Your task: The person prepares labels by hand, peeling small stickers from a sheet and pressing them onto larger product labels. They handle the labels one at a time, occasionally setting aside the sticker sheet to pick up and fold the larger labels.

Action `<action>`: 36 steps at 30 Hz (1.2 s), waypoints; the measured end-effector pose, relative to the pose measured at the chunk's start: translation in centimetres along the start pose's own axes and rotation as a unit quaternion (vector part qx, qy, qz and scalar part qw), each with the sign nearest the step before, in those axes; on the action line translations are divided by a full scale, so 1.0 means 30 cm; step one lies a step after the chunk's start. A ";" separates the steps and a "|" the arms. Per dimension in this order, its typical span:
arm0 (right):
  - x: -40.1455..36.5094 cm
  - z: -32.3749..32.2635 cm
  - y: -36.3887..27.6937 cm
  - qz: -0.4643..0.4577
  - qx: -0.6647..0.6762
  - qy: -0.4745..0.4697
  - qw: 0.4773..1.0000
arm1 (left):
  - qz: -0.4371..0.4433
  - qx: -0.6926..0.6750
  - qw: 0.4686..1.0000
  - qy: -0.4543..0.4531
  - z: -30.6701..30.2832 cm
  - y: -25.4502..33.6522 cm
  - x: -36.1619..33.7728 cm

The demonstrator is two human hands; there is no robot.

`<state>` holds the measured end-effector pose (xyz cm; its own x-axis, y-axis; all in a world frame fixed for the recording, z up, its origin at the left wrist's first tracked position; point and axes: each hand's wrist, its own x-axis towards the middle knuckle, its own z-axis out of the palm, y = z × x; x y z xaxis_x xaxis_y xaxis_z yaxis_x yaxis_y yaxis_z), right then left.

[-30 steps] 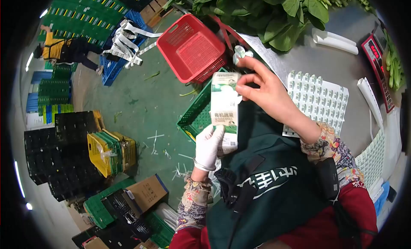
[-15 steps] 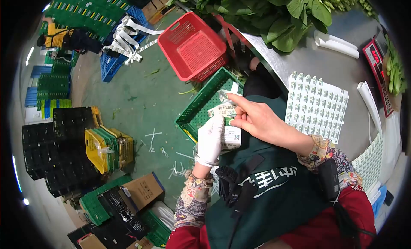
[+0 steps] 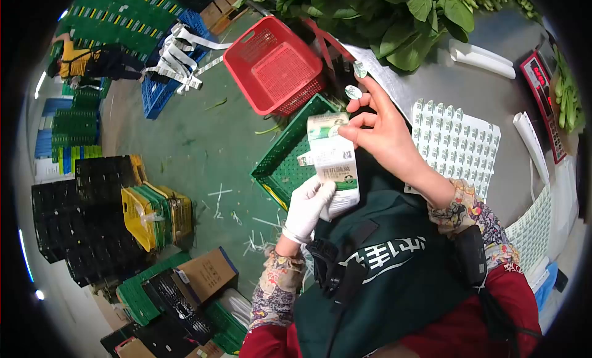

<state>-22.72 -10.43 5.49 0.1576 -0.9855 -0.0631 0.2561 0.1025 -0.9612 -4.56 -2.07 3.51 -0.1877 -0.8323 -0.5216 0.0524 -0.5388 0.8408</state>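
Observation:
My left hand (image 3: pixel 306 208), in a white glove, grips the lower part of a strip of printed labels (image 3: pixel 333 156) with green bands and dark lettering. My bare right hand (image 3: pixel 385 133) pinches the strip's upper right edge between thumb and bent fingers. On the raised index fingertip sits a small oval sticker (image 3: pixel 360 68), and a second oval sticker (image 3: pixel 353 92) is on another finger just below it. Right of that hand, a sheet of small green-and-white stickers (image 3: pixel 456 145) lies on the metal table (image 3: pixel 493 105). Below the strip is a green crate (image 3: pixel 277 167).
A red basket (image 3: pixel 274 68) stands beyond the green crate. Leafy greens (image 3: pixel 394 25) cover the table's far end, near a red scale (image 3: pixel 542 93) and white rolls (image 3: pixel 482 61). Stacked black crates (image 3: pixel 80 210) and a cardboard box (image 3: pixel 203 278) are left. A person (image 3: pixel 92 61) bends farther off.
My right hand has moved up and right, its index finger now raised with stickers showing. The label strip is stretched out longer between my hands, and my left hand has dropped slightly.

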 end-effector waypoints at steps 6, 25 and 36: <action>-0.097 0.023 0.011 0.083 -0.138 -0.120 0.980 | 0.089 -0.124 0.979 0.137 0.025 -0.017 0.031; -0.116 0.014 0.013 0.206 -0.099 -0.134 0.964 | 0.106 0.018 0.977 0.186 0.001 -0.030 0.028; -0.133 -0.082 0.035 -0.030 -0.506 -0.141 0.851 | 0.153 0.047 0.975 0.157 0.081 -0.019 0.056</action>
<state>-25.42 -6.71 4.08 0.4317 -0.8988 -0.0764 -0.6575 -0.2556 -0.7088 -7.28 -2.84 2.50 0.1326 -0.9588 -0.2513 -0.0349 -0.2579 0.9655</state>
